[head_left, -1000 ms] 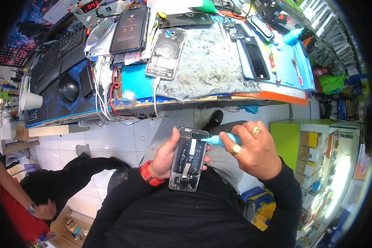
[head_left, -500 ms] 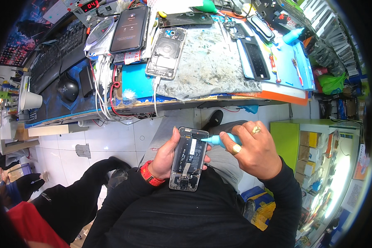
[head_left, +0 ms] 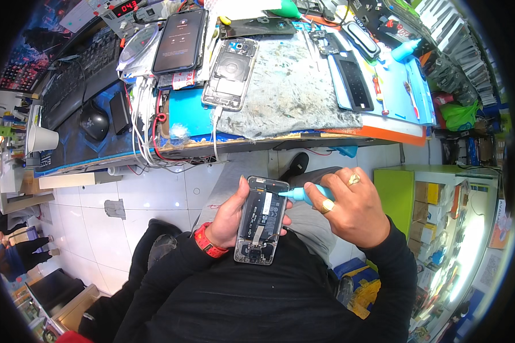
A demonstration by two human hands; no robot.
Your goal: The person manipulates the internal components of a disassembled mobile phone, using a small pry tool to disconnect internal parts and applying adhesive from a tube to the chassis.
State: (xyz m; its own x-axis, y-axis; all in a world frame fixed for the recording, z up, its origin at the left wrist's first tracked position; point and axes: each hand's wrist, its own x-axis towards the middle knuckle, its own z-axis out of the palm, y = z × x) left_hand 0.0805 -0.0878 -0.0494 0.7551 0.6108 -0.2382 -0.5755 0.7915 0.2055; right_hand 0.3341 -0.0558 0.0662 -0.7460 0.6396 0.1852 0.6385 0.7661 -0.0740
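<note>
An opened smartphone point(head_left: 258, 231), its battery and inner parts bare, lies tilted in my left hand point(head_left: 229, 216). The thumb presses one long side and fingertips curl round the other. My right hand point(head_left: 357, 211) is closed round a small light blue squeeze bottle point(head_left: 309, 195). The bottle's narrow tip points left and meets the phone's upper right edge, or sits just over it; I cannot tell which. Both hands are over my lap, in front of the workbench.
On the bench's grey mat point(head_left: 292, 86) lies another opened phone point(head_left: 230, 71) with a white cable plugged in. A phone with a lit screen point(head_left: 180, 43) rests left of it. A dark phone panel point(head_left: 353, 80) and screwdriver point(head_left: 377, 86) lie right. A lit display case point(head_left: 435, 228) stands right.
The person in black and red at the lower left has moved down and mostly out of view. My hands, the phone and the bottle stay nearly still.
</note>
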